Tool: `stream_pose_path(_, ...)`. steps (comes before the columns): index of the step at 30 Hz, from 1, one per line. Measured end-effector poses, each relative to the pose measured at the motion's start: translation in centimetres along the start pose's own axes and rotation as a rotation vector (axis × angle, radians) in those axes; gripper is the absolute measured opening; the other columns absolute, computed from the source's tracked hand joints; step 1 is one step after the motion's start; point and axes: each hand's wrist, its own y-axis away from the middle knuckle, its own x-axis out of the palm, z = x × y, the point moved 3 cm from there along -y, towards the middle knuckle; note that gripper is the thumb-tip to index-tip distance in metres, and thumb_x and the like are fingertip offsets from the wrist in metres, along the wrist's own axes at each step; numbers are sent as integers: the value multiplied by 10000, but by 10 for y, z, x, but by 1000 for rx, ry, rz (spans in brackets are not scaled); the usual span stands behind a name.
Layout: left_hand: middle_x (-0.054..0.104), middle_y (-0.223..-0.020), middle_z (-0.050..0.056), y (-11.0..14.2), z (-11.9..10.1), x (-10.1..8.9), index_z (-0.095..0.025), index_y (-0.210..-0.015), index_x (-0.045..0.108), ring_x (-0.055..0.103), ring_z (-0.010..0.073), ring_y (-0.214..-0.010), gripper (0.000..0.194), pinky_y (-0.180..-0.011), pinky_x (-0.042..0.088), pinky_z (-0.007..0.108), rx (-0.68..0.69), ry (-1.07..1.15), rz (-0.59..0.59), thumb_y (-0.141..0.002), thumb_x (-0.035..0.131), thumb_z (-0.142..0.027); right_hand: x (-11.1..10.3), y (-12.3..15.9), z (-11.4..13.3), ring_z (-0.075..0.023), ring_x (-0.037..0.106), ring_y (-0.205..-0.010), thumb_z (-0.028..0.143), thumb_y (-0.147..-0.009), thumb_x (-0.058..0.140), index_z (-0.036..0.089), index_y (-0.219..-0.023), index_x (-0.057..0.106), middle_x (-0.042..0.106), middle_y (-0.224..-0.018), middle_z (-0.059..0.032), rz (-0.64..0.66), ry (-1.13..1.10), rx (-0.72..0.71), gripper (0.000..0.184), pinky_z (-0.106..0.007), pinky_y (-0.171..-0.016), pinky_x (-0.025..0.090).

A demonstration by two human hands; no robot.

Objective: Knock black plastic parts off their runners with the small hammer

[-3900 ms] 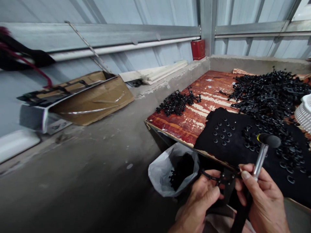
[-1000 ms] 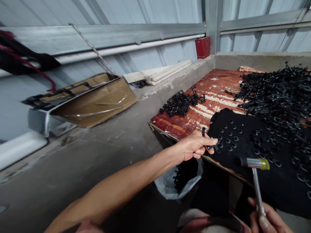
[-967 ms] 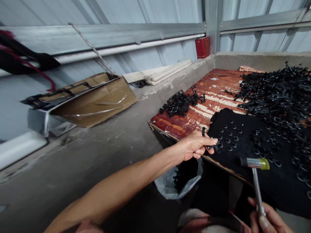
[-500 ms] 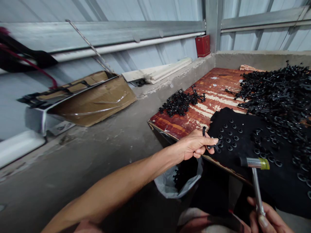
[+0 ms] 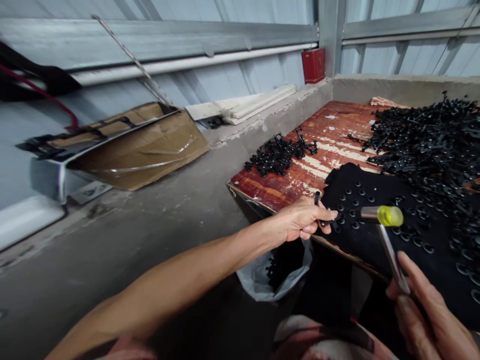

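My left hand (image 5: 305,220) is closed around a small black part (image 5: 317,198), pinching it at the near edge of a black cloth (image 5: 348,175). Its exact kind is partly hidden by my fingers. Several small black round pieces (image 5: 354,202) sit in loose rows on the cloth just beyond my fingertips. My right hand (image 5: 423,305) grips the handle of a mallet (image 5: 390,245) with a metal head and a yellow face. The mallet's head is raised over the cloth, to the right of my left hand.
A large heap of black parts (image 5: 431,130) covers the table's far right, and a smaller pile (image 5: 279,154) lies at its left. Below the worn red table (image 5: 258,190) hangs a white bag (image 5: 258,285) with black parts inside. A cardboard box (image 5: 150,150) rests on the concrete ledge.
The mallet has moved up and to the left, closer to my left hand, and its yellow face has turned toward me. My left hand stays in almost the same place.
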Motion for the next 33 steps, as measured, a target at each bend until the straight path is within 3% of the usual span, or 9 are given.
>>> stream_pose_path(2, 592, -482, -2, -1, 1, 0, -156, -642, 453, 219, -7, -270, 261, -303, 128, 143, 12, 4, 18, -834, 622, -211, 0, -12, 8, -206, 640, -906, 351, -958, 510, 284, -1397, 501, 640, -1070, -66, 86, 75, -156, 445, -253, -757, 540)
stream_pose_path(4, 594, -487, -2, -3, 2, 0, -158, -648, 458, 221, -5, -273, 262, -303, 128, 148, 23, 7, 34, -822, 641, -233, 1, -21, 11, -193, 645, -831, 312, -964, 489, 274, -1442, 442, 634, -1027, -73, 204, 142, -259, 482, -214, -651, 545)
stream_pose_path(7, 586, -484, -9, -3, 3, 0, -162, -656, 459, 226, -3, -279, 269, -306, 130, 149, 35, 3, 46, -790, 675, -250, 2, -24, 10, -198, 646, -799, 258, -956, 475, 260, -1516, 281, 610, -978, -89, 367, 272, -313, 592, -176, -503, 511)
stream_pose_path(9, 584, -492, -15, -2, 2, 0, -165, -678, 464, 230, -4, -287, 246, -311, 131, 144, 46, 9, 61, -782, 675, -239, 2, -23, 11, -207, 644, -809, 258, -961, 451, 251, -1540, 183, 589, -969, -99, 406, 341, -327, 638, -180, -479, 502)
stream_pose_path(16, 603, -527, -2, 1, 4, -3, -171, -705, 447, 287, 1, -317, 181, -330, 162, 127, 29, 71, 107, -762, 615, -138, 0, -22, 14, -180, 639, -689, 296, -999, 349, 261, -1539, 188, 550, -911, -88, 382, 411, -323, 565, -172, -430, 477)
stream_pose_path(21, 605, -513, 1, 1, 5, -2, -182, -715, 416, 261, -4, -307, 239, -335, 138, 124, 5, 102, 118, -761, 646, -135, -6, -23, 31, -187, 634, -703, 312, -956, 494, 313, -1483, 360, 608, -977, -71, 265, 284, -336, 544, -205, -530, 536)
stream_pose_path(24, 594, -496, 0, 1, 4, -1, -181, -694, 408, 249, -5, -299, 234, -331, 132, 128, -3, 103, 113, -789, 613, -120, -8, -22, 41, -199, 644, -763, 304, -917, 576, 338, -1467, 384, 629, -1035, -58, 163, 247, -365, 583, -231, -610, 561)
stream_pose_path(29, 599, -503, 2, 1, 4, -2, -164, -684, 447, 263, -4, -301, 204, -328, 140, 127, 5, 70, 81, -780, 621, -123, -4, -26, 35, -223, 652, -784, 285, -898, 572, 302, -1481, 367, 626, -1033, -85, 300, 308, -375, 618, -208, -500, 541)
stream_pose_path(33, 597, -501, 8, 0, 5, -5, -149, -634, 456, 262, -8, -300, 227, -324, 145, 129, -10, 73, 86, -769, 638, -135, -8, -27, 32, -234, 651, -833, 287, -867, 638, 323, -1505, 300, 619, -1085, -84, 229, 301, -369, 722, -239, -598, 563)
